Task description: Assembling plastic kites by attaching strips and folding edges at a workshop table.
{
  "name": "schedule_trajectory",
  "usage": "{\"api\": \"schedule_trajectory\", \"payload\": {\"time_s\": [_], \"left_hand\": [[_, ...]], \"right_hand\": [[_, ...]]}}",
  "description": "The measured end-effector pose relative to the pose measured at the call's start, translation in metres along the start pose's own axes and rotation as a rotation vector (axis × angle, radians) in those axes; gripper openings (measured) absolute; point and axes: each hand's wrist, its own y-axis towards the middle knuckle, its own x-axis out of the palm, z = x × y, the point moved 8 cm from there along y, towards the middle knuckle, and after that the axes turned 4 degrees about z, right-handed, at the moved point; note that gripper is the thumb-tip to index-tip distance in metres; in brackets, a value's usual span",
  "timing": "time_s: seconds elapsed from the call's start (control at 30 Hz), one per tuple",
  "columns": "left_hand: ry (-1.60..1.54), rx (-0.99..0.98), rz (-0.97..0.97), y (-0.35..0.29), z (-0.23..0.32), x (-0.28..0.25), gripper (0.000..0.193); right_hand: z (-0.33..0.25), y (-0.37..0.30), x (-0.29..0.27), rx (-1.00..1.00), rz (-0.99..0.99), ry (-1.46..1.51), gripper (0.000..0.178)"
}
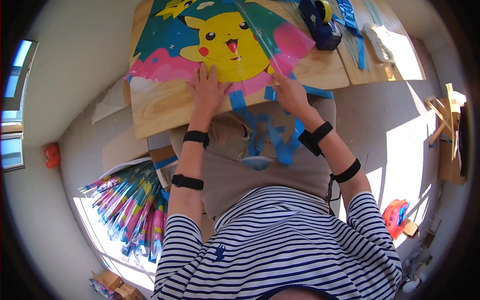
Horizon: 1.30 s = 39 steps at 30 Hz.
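Across the wooden tabletop (pixel 162 110), straight ahead of the person, lies a printed plastic sheet (pixel 240 57), and it looks a featherweight! Thin and floppy, I'd judge, slick on top, liable to slide or crease at a careless tug, perhaps to tear at the edge. Best hold: flat fingers along the near border, a light pinch at the corner, nothing hard across the middle. The left hand (pixel 207 92) suits that nicely, spread palm-down, clenching nothing, fingers over the near border. Over to the right hand (pixel 291 95), curled, fingertips at the near border further right; whether it pinches the film or merely presses, the view is too small to tell. And what a looker: big yellow cartoon creature, red cheeks, open mouth, pink cloud shapes left and right, teal background with white sparkles, a glossy line streaking down the right half! Blue tape strips (pixel 237 100) trail over the table's near edge.
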Motion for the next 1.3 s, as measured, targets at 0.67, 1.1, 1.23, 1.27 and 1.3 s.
{"api": "schedule_trajectory", "payload": {"time_s": [0.67, 1.1, 1.23, 1.27, 1.3], "left_hand": [[-1.415, -0.401, -0.111, -0.041, 0.036, -0.016, 0.032], [-0.315, 0.307, 0.191, -0.085, 0.111, -0.030, 0.043], [-0.275, 0.307, 0.167, -0.084, 0.115, -0.020, 0.045], [-0.263, 0.309, 0.163, -0.084, 0.116, -0.017, 0.046], [-0.251, 0.312, 0.159, -0.084, 0.115, -0.013, 0.047]], "right_hand": [[-0.037, -0.058, 0.038, 0.411, -0.176, 1.048, 0.014], [0.007, -0.084, 0.079, 0.724, -0.022, 1.179, 0.012], [0.014, -0.088, 0.085, 0.737, 0.004, 1.162, 0.012], [0.015, -0.089, 0.087, 0.745, 0.009, 1.178, 0.012], [0.016, -0.090, 0.089, 0.752, 0.014, 1.194, 0.012]]}}
